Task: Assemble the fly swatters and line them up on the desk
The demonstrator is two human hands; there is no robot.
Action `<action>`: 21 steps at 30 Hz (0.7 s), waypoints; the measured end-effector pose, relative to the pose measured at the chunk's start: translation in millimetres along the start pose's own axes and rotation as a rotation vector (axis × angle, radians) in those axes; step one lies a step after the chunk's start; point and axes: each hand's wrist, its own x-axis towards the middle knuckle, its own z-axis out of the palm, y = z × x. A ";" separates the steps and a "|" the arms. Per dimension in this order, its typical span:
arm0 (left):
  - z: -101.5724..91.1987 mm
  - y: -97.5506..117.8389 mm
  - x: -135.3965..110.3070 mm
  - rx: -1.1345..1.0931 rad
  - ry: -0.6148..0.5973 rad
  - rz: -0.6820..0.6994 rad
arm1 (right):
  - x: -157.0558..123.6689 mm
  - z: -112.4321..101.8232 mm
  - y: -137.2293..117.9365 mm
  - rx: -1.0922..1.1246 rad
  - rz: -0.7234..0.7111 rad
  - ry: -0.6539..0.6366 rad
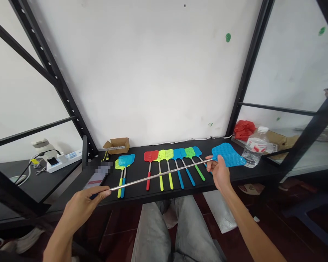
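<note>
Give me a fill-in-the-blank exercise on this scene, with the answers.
The swatter held by the left hand and the right hand has a ____ head.
Its long shaft is ____ metal.
The water bottle stands to the ____ of that head.
The cardboard box sits against the ____ wall.

Answers: blue; silver; right; white.
</note>
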 end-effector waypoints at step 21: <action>32.5 126.6 -21.3 -0.228 -0.188 0.319 | -47.5 49.9 9.3 -0.037 0.071 -0.197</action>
